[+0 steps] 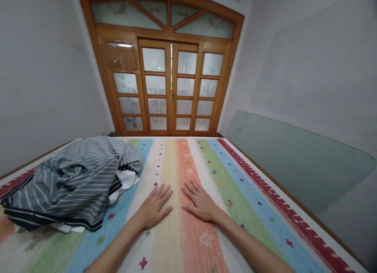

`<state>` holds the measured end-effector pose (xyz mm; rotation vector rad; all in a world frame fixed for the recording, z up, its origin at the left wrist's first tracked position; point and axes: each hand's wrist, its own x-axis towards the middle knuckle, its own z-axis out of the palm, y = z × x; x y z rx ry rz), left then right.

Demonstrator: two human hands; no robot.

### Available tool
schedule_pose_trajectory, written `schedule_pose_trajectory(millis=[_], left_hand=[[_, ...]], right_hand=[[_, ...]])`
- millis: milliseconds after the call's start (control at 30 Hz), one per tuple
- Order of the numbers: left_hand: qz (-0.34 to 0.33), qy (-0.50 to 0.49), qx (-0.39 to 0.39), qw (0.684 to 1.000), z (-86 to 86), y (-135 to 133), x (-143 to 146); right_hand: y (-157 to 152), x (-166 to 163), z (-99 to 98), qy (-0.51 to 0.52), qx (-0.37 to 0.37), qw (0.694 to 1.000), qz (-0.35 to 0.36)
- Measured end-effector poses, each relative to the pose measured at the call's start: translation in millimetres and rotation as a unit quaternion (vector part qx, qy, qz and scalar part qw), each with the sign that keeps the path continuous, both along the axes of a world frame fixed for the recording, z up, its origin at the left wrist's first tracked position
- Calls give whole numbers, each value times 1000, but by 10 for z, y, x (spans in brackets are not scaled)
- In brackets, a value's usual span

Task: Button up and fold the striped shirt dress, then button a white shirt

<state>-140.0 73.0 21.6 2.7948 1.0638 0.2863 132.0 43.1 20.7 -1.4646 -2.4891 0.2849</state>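
Hands: left hand (154, 208) and right hand (202, 204) lie palm-down on a striped cover (167, 241), the forearms reaching in from either side of the near edge of view

Left fingers: loosely parted, thumb swung wide, clamped on nothing; pale fabric lies under the palm, and the thumb tip reaches over the yellow band (170, 169)

Right fingers: likewise parted, thumb out, gripping nothing, tips resting on the orange band (193, 233)

Thumbs: tips near each other but not touching, with the yellow band running between them

Cover: directly beneath all the fingers, stretching ahead of the fingertips and out past both little fingers; it looks flat around the palms, though slight creases would be hard to tell

Pressure: as a judgement, contact here is best kept light and even from heel to fingertip, so that neither hand drags the fabric

Reach: any smoothing stroke would work best outward from between the thumbs, along the bands, fingers kept flat so the tips do not bunch the weave

Grey garment (76, 178): heaped outward of the left little finger and apart from it, white cloth (128, 180) showing at the side toward the fingers; a wide left sweep could snag it

Doors (171, 88): wood-framed, well beyond the fingertips, past the cover's far edge
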Motion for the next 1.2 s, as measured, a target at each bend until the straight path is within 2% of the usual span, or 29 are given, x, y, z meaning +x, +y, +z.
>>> schedule_pose_trajectory(millis=[333, 567, 1200], left_hand=[[-4, -14, 2, 1000, -21, 15, -2], [5, -4, 1, 1000, 10, -4, 19], [-9, -25, 12, 1000, -42, 20, -7]], right_hand=[[-21, -7, 35, -10, 24, 1000, 9], [-29, -9, 59, -5, 39, 997, 71], [-40, -5, 70, 15, 22, 998, 55]])
